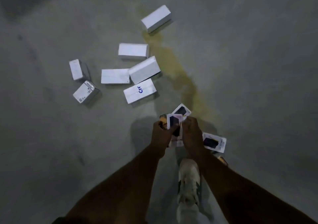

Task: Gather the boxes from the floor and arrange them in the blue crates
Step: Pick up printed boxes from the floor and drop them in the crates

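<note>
— White boxes (120, 72) scattered on the floor (51, 137), up and left of the grip!
— Left hand (161, 136) and right hand (191, 134) both pinching the printed box (174, 123); another printed box (214, 142) lies just right.

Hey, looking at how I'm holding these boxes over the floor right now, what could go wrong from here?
1. The small boxes are fanned unevenly between your left hand and right hand; the far one sticks out and might slip.
2. A printed box lies beside your shoe; a step could crush it.
3. Seven white boxes lie scattered ahead, and no crate is in view.
</note>
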Demonstrator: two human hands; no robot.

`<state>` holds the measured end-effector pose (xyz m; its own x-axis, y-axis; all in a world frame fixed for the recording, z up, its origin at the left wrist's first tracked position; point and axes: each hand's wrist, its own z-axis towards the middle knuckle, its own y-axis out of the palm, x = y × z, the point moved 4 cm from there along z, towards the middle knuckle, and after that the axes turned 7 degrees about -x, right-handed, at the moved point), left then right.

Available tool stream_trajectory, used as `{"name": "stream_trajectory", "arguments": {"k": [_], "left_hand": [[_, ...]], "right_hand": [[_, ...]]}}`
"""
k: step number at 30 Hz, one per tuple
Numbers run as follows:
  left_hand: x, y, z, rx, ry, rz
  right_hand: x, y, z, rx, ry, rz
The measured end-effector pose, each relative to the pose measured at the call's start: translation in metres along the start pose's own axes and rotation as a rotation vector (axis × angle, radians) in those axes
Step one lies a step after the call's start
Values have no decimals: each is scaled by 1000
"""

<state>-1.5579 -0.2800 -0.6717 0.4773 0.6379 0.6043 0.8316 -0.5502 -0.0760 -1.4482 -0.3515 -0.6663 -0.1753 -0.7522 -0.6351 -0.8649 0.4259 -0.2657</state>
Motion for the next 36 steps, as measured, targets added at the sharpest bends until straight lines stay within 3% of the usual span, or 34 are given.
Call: {"name": "stream_trajectory", "arguments": {"k": [7, 11, 15, 19, 22, 29, 36], "left_hand": [[14, 6, 42, 65, 14, 54], [2, 4, 75, -3, -117, 16], [-9, 6, 117, -93, -148, 70], [-19, 3, 160, -140, -130, 150], [-25, 3, 169, -218, -163, 162], [-31, 1, 163, -276, -282, 19], [22, 19, 118, -287, -219, -48]], "right_hand": [[9, -11, 43, 74, 94, -50], [34, 3, 80, 68, 180, -107], [62, 20, 112, -8, 252, 32], [80, 41, 145, 115, 306, 275], [114, 66, 171, 82, 301, 407], [80, 39, 147, 258, 311, 394], [36, -4, 113, 325, 254, 371]]}}
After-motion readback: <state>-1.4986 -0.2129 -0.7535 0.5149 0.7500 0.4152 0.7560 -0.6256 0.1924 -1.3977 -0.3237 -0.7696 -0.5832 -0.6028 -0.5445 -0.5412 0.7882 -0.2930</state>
